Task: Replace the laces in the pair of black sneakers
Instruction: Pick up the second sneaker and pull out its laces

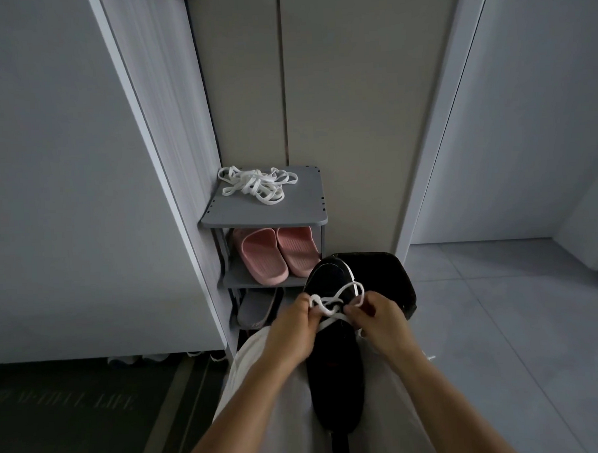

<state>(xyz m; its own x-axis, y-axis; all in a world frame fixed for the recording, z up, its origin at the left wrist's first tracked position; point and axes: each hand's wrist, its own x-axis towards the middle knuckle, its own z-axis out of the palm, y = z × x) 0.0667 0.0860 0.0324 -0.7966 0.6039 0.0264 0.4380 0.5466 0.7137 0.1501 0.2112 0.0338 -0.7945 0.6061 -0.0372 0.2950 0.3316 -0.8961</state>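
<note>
One black sneaker is in view, lying lengthwise on the person's lap with its toe pointing away towards the shoe rack. One white lace runs across its upper near the toe end and rises in two loops. The left hand pinches one loop and the right hand pinches the other, fingers curled tight, the two hands close together over the shoe. The hands cover the eyelets, so I cannot tell how far the lacing goes, and the heel end is lost in shadow. On top of the grey rack lies one tangle of loose white laces; how many strands it holds I cannot count. The shelf below carries two pink slippers side by side, and the one under that a grey slipper, partly hidden. Just behind the sneaker's toe stands a dark object, too dim to name. A doormat with blurred lettering lies at the left.
</note>
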